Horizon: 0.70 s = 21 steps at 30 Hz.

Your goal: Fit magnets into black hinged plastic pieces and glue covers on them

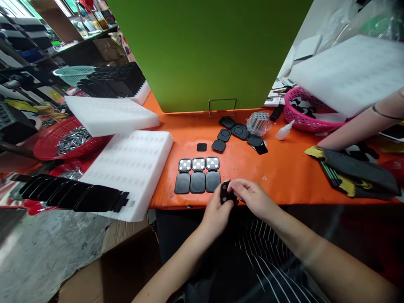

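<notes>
My left hand is closed around a small black piece with round pale spots, just over the table's front edge. The thumb and fingers of my right hand are pinched together at that piece's upper right side; whatever lies between them is too small to make out. Just left of my hands, three unfolded black hinged cases lie in a row, their upper halves showing white dots on a pale face. A thin black square lies behind them. Farther back is a loose group of black round-marked folding pieces.
White foam trays and a red basket of metal parts stand left, with a black strip stack. A green board rises behind. Right are a clear bag, squeeze bottle, pink basket and a seeming co-worker's forearm.
</notes>
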Each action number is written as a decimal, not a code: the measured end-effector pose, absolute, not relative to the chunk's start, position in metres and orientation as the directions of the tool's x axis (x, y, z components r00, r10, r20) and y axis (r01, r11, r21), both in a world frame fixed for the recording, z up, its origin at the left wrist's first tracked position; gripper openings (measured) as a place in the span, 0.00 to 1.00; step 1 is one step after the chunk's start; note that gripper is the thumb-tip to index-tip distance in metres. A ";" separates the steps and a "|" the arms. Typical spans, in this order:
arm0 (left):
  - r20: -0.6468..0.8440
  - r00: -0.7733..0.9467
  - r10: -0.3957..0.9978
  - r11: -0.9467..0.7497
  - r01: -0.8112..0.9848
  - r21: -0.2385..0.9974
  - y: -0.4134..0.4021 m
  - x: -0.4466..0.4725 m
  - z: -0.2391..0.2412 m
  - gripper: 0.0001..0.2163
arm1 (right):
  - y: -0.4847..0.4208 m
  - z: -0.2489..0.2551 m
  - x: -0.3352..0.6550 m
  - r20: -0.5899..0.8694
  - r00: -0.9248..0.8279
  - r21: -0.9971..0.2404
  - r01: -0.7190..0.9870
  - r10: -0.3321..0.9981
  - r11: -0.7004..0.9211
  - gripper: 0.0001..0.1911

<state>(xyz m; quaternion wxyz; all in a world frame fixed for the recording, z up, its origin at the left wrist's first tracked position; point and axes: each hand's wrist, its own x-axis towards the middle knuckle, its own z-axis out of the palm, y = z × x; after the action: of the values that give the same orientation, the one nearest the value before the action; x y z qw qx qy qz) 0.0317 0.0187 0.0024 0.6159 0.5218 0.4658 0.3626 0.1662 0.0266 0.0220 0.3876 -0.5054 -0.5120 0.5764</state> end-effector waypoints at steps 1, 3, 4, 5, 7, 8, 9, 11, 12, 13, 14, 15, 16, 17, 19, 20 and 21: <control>-0.239 0.284 0.929 0.271 -0.078 0.959 0.021 0.032 0.000 0.24 | 0.027 0.021 0.169 -0.240 -0.193 -0.968 -0.028 0.951 -0.250 0.16; -0.306 0.259 0.916 0.362 -0.206 0.909 0.025 0.031 -0.003 0.21 | 0.025 0.021 0.173 -0.340 -0.210 -0.920 -0.128 0.917 -0.370 0.15; -0.312 0.245 0.918 0.367 -0.222 0.904 0.026 0.030 -0.003 0.17 | 0.024 0.022 0.175 -0.372 -0.229 -0.903 -0.133 0.899 -0.408 0.13; -0.299 0.233 0.925 0.349 -0.211 0.913 0.026 0.029 -0.002 0.14 | 0.023 0.023 0.176 -0.390 -0.248 -0.897 -0.113 0.887 -0.426 0.13; -0.234 0.215 0.948 0.266 -0.133 0.955 0.024 0.028 0.002 0.12 | 0.022 0.024 0.177 -0.383 -0.259 -0.915 -0.030 0.887 -0.403 0.13; -0.187 0.210 0.960 0.206 -0.074 0.976 0.023 0.028 0.004 0.11 | 0.021 0.025 0.177 -0.363 -0.249 -0.929 0.019 0.898 -0.370 0.14; -0.136 0.209 0.968 0.141 -0.006 0.990 0.021 0.028 0.007 0.12 | 0.020 0.026 0.177 -0.337 -0.233 -0.941 0.062 0.912 -0.332 0.15; -0.031 0.226 0.974 0.000 0.136 0.991 0.017 0.028 0.012 0.12 | 0.019 0.028 0.177 -0.312 -0.205 -0.949 0.107 0.928 -0.296 0.15; 0.017 0.245 0.969 -0.068 0.200 0.977 0.016 0.029 0.014 0.13 | 0.018 0.029 0.178 -0.332 -0.200 -0.943 0.094 0.922 -0.319 0.15; 0.060 0.274 0.960 -0.133 0.255 0.958 0.015 0.029 0.016 0.13 | 0.016 0.030 0.179 -0.372 -0.205 -0.928 0.056 0.905 -0.368 0.15; 0.097 0.309 0.946 -0.194 0.302 0.933 0.014 0.029 0.017 0.13 | 0.014 0.032 0.181 -0.420 -0.221 -0.902 -0.001 0.880 -0.431 0.16; 0.127 0.347 0.929 -0.252 0.344 0.905 0.013 0.029 0.019 0.14 | 0.012 0.034 0.183 -0.465 -0.246 -0.867 -0.066 0.850 -0.494 0.16; 0.153 0.382 0.911 -0.307 0.382 0.872 0.012 0.028 0.020 0.14 | 0.010 0.035 0.184 -0.499 -0.270 -0.830 -0.124 0.823 -0.544 0.16; 0.174 0.412 0.894 -0.356 0.419 0.836 0.012 0.028 0.021 0.15 | 0.008 0.036 0.186 -0.518 -0.288 -0.799 -0.173 0.805 -0.576 0.17; 0.202 0.451 0.869 -0.427 0.479 0.767 0.010 0.028 0.023 0.16 | 0.006 0.035 0.188 -0.526 -0.303 -0.762 -0.246 0.795 -0.598 0.16; 0.209 0.460 0.863 -0.446 0.499 0.744 0.010 0.028 0.023 0.17 | 0.006 0.034 0.187 -0.529 -0.301 -0.748 -0.278 0.794 -0.603 0.16; 0.212 0.461 0.862 -0.453 0.510 0.732 0.010 0.028 0.024 0.17 | 0.006 0.032 0.186 -0.531 -0.295 -0.733 -0.311 0.795 -0.605 0.16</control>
<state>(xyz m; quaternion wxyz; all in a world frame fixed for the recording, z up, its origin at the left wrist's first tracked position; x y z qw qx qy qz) 0.0284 0.0095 0.0241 0.3003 0.8003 0.4284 0.2929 0.1862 0.0057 0.0315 0.3624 -0.4702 -0.2573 0.7625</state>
